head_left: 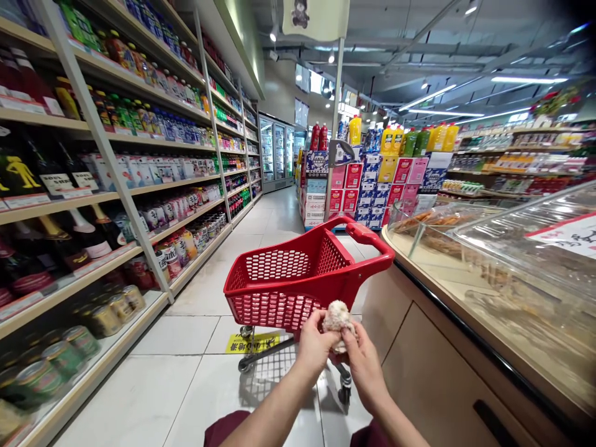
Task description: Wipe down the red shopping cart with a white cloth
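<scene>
Both my hands pinch a small fluffy cream-white thing (338, 318) in front of the cart; its exact kind I cannot make out. My left hand (315, 343) closes on its left side, thumb pointing inward. On the other side, the fingers of my right hand (362, 355) grip its lower right, hiding part of it. Just beyond my hands stands a red shopping cart (274, 295) with perforated sides and wheels, its handle (372, 245) toward the right. No goods show through the part of its basket that I can see.
Shelves of bottles and cans (186, 192) line the left side. A glass-topped food counter (465, 323) runs along the right. Stacked drink boxes (344, 186) stand ahead, with glass-door coolers (275, 152) farther back. A yellow floor sticker (251, 343) lies on the white tiles.
</scene>
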`<action>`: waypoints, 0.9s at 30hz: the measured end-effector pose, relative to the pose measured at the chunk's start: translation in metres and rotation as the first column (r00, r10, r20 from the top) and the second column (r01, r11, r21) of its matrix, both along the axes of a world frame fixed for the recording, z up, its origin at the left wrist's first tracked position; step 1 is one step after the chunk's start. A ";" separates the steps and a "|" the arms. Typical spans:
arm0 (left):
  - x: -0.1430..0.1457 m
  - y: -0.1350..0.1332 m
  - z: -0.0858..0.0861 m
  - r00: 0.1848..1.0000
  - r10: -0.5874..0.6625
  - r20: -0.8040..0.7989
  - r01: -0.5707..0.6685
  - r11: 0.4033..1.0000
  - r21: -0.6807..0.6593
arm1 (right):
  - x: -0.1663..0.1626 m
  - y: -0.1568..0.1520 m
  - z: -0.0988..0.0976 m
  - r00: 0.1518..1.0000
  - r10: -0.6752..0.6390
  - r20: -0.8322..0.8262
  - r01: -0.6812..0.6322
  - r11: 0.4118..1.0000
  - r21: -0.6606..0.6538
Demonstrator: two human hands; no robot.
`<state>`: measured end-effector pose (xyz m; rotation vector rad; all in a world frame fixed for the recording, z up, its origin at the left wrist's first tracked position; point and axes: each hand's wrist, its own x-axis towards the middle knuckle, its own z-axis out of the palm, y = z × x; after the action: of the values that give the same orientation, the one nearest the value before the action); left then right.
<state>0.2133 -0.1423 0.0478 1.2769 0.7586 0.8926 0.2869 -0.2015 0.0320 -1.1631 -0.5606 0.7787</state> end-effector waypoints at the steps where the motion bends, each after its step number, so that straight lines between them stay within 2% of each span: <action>1: 0.001 0.000 -0.003 0.999 -0.019 0.028 0.020 0.999 -0.049 | 0.000 0.001 -0.001 1.000 0.018 -0.002 -0.018 1.000 0.004; 4: 0.006 0.002 -0.010 0.996 -0.055 0.076 0.063 0.992 -0.111 | 0.000 0.003 -0.008 0.997 0.076 -0.024 -0.074 0.996 0.047; 6: 0.009 0.011 -0.008 0.982 -0.182 0.047 0.185 0.980 -0.070 | 0.011 0.007 -0.011 0.995 0.094 0.017 -0.095 0.995 0.041; 8: 0.011 0.034 0.000 0.964 -0.243 -0.105 0.253 0.964 0.087 | 0.039 0.018 -0.006 0.985 -0.039 0.170 0.038 0.999 0.008; 9: 0.011 0.051 0.005 0.953 -0.180 -0.242 0.233 0.949 0.212 | 0.058 0.026 0.000 0.942 -0.154 0.298 0.157 0.988 0.015; 10: 0.010 0.070 0.009 0.927 -0.054 -0.371 0.193 0.917 0.350 | 0.081 0.037 0.008 0.859 -0.281 0.428 0.286 0.957 0.053; 11: 0.009 0.092 0.013 0.871 0.132 -0.473 0.139 0.858 0.495 | 0.106 0.049 0.019 0.719 -0.390 0.575 0.394 0.911 0.126; 12: 0.008 0.114 0.015 0.767 0.295 -0.569 0.145 0.785 0.603 | 0.131 0.063 0.030 0.555 -0.480 0.679 0.479 0.852 0.210; 14: 0.007 0.157 0.013 0.689 0.379 -0.618 0.158 0.753 0.638 | 0.178 0.091 0.051 0.308 -0.548 0.778 0.546 0.771 0.327; 15: 0.007 0.175 0.009 0.662 0.386 -0.643 0.177 0.753 0.634 | 0.198 0.105 0.059 0.218 -0.563 0.797 0.561 0.740 0.370; 17: 0.010 0.200 -0.003 0.627 0.379 -0.681 0.220 0.752 0.621 | 0.226 0.129 0.064 0.106 -0.567 0.817 0.570 0.707 0.417; 19: 0.014 0.212 -0.017 0.593 0.395 -0.702 0.259 0.732 0.630 | 0.237 0.149 0.053 0.056 -0.538 0.841 0.557 0.716 0.421; 22: 0.016 0.213 -0.032 0.563 0.451 -0.693 0.274 0.689 0.671 | 0.219 0.166 0.011 0.032 -0.452 0.892 0.458 0.800 0.389; 25: 0.011 0.207 -0.036 0.543 0.495 -0.678 0.274 0.659 0.700 | 0.175 0.158 -0.041 -0.006 -0.360 0.933 0.261 0.900 0.349; 27: 0.003 0.201 -0.036 0.532 0.510 -0.676 0.277 0.650 0.708 | 0.152 0.139 -0.063 -0.038 -0.295 0.955 0.128 0.946 0.298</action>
<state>0.2161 0.0591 0.0118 2.5797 1.3398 0.6608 0.4390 -0.0629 -0.0312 -1.5340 -1.5850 -0.6402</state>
